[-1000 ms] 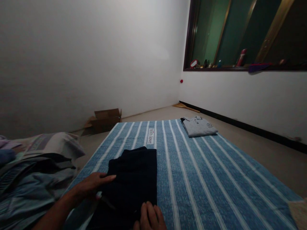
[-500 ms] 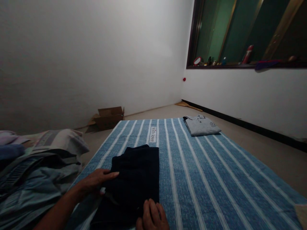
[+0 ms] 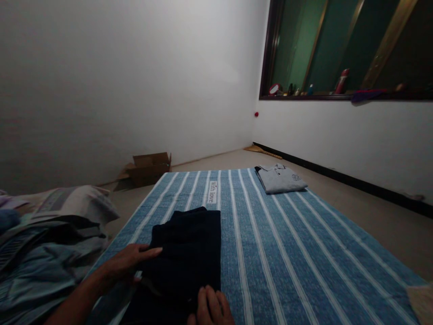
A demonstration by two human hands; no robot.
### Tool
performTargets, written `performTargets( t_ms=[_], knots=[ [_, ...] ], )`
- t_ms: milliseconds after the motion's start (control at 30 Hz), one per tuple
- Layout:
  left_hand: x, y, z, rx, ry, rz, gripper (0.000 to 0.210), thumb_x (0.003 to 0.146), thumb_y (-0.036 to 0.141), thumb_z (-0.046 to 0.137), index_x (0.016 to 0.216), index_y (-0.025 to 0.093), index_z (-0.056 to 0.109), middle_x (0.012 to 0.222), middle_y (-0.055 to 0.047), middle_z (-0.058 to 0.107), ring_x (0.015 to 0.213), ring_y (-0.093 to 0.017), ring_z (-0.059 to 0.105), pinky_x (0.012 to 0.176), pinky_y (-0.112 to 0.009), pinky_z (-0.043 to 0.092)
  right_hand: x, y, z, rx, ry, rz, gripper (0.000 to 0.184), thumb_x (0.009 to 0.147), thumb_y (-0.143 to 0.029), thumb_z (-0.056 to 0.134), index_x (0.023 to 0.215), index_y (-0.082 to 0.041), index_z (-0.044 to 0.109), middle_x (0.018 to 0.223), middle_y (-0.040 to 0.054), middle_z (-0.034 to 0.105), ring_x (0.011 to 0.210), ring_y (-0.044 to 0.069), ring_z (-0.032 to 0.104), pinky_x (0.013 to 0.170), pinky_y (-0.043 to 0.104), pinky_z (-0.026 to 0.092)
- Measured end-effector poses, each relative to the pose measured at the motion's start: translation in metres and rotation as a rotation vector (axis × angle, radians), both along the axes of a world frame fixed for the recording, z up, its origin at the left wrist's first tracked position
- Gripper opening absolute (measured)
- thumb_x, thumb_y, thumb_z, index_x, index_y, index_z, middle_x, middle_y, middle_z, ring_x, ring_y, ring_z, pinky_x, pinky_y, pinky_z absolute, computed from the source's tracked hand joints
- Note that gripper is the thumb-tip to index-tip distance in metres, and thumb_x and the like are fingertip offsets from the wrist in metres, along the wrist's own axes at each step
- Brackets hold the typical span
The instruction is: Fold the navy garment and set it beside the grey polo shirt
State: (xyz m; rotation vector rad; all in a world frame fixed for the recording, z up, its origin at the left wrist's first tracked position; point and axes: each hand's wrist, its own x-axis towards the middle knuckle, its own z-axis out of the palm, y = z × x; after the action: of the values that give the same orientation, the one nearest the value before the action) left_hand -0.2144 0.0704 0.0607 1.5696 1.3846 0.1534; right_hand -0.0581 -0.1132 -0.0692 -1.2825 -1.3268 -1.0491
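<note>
Dark garment [image 3: 184,255], folded, lies on the blue striped sheet [image 3: 287,253] at the near left, about 7 o'clock from the sheet's centre. It reads as soft, light cloth with no stiffness; it should drape and slide out of its folds if lifted by one corner. Judged best taken along a folded edge with both hands, or flat from beneath, so the layers stay together.

Left hand [image 3: 126,262] rests flat on the garment's left edge, fingers extended and close together, pressing rather than gripping; its grip is open, with nothing enclosed. Right hand [image 3: 210,309] sits at the garment's near edge at 6 o'clock, fingers curled onto the cloth; whether that grip pinches the fabric or merely rests on it cannot be told, as the frame cuts the hand off.

Surroundings: a pile of clothes [image 3: 50,234] lies just beside the sheet at 9 o'clock, close to the left forearm. A folded grey shirt [image 3: 280,178] lies well apart at 1 o'clock on the far end of the sheet. A cardboard box [image 3: 149,168] stands on the floor at 11 o'clock, against the wall. Small items line the window ledge [image 3: 338,95] at 2 o'clock. Nothing stands between the hands and the garment.
</note>
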Motion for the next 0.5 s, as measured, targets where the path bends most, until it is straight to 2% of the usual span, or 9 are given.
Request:
performTargets(
  t_ms=[167, 367, 433, 500],
  knots=[
    [-0.003, 0.004, -0.006, -0.081, -0.033, -0.008, 0.062, 0.054, 0.068, 0.068, 0.087, 0.015, 0.070, 0.087, -0.008, 0.070, 0.086, -0.028, 0.063, 0.052, -0.027, 0.050, 0.001, -0.001, 0.000, -0.024, -0.004, 0.034, 0.021, 0.076, -0.005, 0.042, 0.066, -0.017, 0.056, 0.091, 0.0124, 0.066, 0.093, 0.025, 0.058, 0.070, 0.038, 0.048],
    [0.003, 0.000, 0.000, -0.119, -0.032, 0.044, 0.066, 0.047, 0.069, 0.071, 0.085, 0.016, 0.069, 0.088, -0.008, 0.070, 0.087, -0.027, 0.063, 0.052, -0.027, 0.050, -0.002, 0.000, -0.014, -0.051, 0.008, 0.034, 0.016, 0.076, -0.008, 0.045, 0.068, -0.018, 0.055, 0.095, 0.0135, 0.065, 0.096, 0.027, 0.058, 0.071, 0.040, 0.049],
    [0.005, -0.002, 0.004, -0.105, -0.023, 0.043, 0.065, 0.045, 0.068, 0.073, 0.083, 0.016, 0.070, 0.085, -0.008, 0.070, 0.084, -0.027, 0.064, 0.052, -0.027, 0.051, -0.003, 0.000, -0.019, -0.073, -0.004, 0.038, 0.015, 0.077, -0.009, 0.046, 0.068, -0.017, 0.055, 0.096, 0.0142, 0.065, 0.096, 0.028, 0.059, 0.072, 0.041, 0.049],
    [0.007, -0.004, 0.006, -0.018, -0.007, 0.060, 0.062, 0.044, 0.067, 0.072, 0.079, 0.016, 0.071, 0.079, -0.008, 0.070, 0.078, -0.027, 0.065, 0.051, -0.029, 0.052, -0.002, -0.001, -0.021, -0.093, -0.027, 0.041, 0.014, 0.076, -0.008, 0.047, 0.069, -0.017, 0.055, 0.097, 0.0148, 0.064, 0.097, 0.028, 0.058, 0.073, 0.042, 0.049]
  ],
)
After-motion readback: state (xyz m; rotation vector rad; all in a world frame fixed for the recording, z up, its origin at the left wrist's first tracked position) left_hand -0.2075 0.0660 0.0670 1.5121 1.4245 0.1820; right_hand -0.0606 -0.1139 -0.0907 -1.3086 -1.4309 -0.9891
